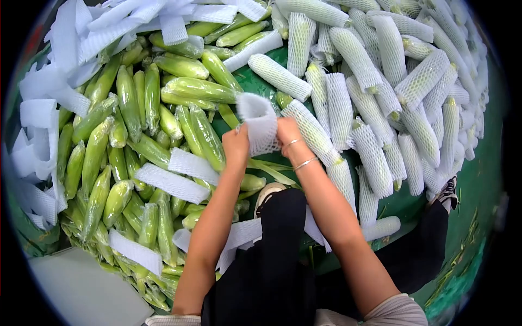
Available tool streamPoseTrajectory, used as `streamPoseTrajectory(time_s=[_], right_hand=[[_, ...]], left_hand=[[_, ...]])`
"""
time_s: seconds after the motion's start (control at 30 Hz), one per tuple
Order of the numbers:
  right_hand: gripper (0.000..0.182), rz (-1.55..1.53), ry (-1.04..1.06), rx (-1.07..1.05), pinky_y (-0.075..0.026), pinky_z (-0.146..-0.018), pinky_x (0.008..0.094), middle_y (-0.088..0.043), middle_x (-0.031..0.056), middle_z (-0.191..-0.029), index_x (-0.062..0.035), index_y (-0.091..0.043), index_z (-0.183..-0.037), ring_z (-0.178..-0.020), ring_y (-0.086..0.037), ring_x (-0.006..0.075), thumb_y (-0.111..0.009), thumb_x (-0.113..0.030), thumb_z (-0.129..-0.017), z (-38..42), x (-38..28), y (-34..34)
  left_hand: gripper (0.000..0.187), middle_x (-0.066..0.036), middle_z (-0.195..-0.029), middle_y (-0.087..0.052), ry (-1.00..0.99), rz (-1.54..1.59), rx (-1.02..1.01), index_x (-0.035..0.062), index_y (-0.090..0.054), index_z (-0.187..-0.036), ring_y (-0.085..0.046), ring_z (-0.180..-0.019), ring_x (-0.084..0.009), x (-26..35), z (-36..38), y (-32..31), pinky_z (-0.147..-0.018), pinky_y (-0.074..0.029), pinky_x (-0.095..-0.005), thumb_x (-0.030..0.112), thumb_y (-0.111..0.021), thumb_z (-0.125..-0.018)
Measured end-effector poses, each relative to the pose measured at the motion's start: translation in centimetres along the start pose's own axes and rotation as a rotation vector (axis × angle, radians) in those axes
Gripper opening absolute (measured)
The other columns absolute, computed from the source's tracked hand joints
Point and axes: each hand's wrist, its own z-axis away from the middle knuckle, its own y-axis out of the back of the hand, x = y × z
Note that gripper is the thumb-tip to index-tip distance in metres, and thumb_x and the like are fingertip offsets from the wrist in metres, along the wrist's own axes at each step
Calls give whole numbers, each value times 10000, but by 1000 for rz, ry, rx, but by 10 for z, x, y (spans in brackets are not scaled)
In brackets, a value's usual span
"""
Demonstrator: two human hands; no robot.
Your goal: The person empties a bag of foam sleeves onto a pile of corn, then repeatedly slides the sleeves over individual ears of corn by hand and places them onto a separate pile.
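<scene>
"Green floor (465, 217) shows under everything, with thin leaf bits on the right side. What is all that stuff on it?"

"On the left is a big pile of green corn cobs (98, 149) in clear, shiny wrap. On the right is a pile of cobs in white foam nets (372, 160)."

"And what are the hands doing?"

"They have one white foam net sleeve (258, 117) between them, over the gap between the piles. The left hand (236, 144) is curled closed on its near left edge. The right hand (288, 133) has its fingers bent in at the right edge."

"Is a cob inside it?"

"I can't tell. One wrapped cob (200, 90) lies just to the left, with its tip by the sleeve's top."

"Are there more sleeves?"

"Yes! A heap of flat white sleeves (60, 65) sits at the top left. A few loose strips (172, 182) lie on the wrapped corn too."

"What is the person wearing?"

"Black pants (277, 244), and two thin silver bangles (305, 163) on the right arm. One light shoe (268, 194) peeks out past the knee."

"And that pale gray board (89, 288)?"

"It's at the bottom left, beside the corn."
</scene>
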Motion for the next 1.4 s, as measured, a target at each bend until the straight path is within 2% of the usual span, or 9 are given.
streamPoseTrajectory(time_s=[0.23,0.33,0.47,0.6,0.7,0.87,1.07,1.27,1.4], right_hand=[[311,79,168,274,-412,-526,324,-543,95,-602,49,-577,-789,-538,-502,163,-488,-224,-910,9,78,-24],[297,-155,141,217,-401,-587,275,-539,46,-674,17,-564,-822,-615,-455,119,-515,-260,-917,22,69,-22],[196,-233,361,132,-387,-680,219,-541,-23,-755,-7,-587,-853,-735,-452,62,-543,-192,-900,63,34,-22],[239,114,434,227,-404,-582,306,-553,76,-654,24,-548,-782,-602,-514,142,-536,-190,-889,75,14,5],[345,471,430,326,-432,-629,482,-578,260,-706,20,-533,-738,-714,-568,441,-515,-296,-875,62,6,37],[324,255,591,503,-458,-672,347,-568,152,-840,19,-513,-1096,-737,-554,244,-542,-234,-895,76,7,96],[239,923,313,115,-478,-671,358,-568,157,-835,-5,-535,-983,-791,-589,280,-612,-150,-809,186,43,135],[302,1308,536,160,-478,-657,385,-521,117,-843,-48,-555,-1036,-781,-566,279,-623,-158,-762,184,65,127],[158,1583,645,69,-488,-622,400,-557,111,-859,-71,-513,-986,-775,-592,266,-458,-114,-844,172,102,112]], left_hand=[[369,-307,-800,-586,-234,-659,174,-78,-603,-825,-558,-789,-482,-15,2,4,-703,-440,-517,261,-472,-894],[373,-265,-870,-631,-266,-627,-2,-52,-617,-901,-590,-852,-443,-74,-14,20,-759,-454,-466,286,-458,-902],[433,-75,-1190,-572,566,731,-285,91,-526,-1212,-552,-1069,-280,0,74,1,-890,-450,-422,382,-436,-904],[384,-82,-1160,-585,598,843,-373,74,-526,-1192,-575,-1044,-257,20,79,-16,-888,-471,-429,324,-416,-922],[339,-107,-1074,-630,535,792,-274,33,-581,-1119,-612,-967,-272,16,65,-46,-840,-500,-420,240,-407,-915],[330,-102,-1074,-631,265,869,-546,45,-572,-1134,-603,-967,-269,80,-6,-145,-816,-496,-449,243,-443,-904],[397,-180,-1097,-570,158,425,-998,-74,-427,-1163,-580,-953,-333,209,-69,-202,-902,-474,-374,197,-542,-896],[187,-33,-734,-611,-130,-223,-579,21,-591,-912,-563,-654,-101,86,-4,-60,-577,-442,-229,200,-596,-856],[180,-136,-820,-631,-319,-568,-483,-17,-585,-887,-599,-740,-196,1,53,26,-620,-459,-307,148,-606,-817]])
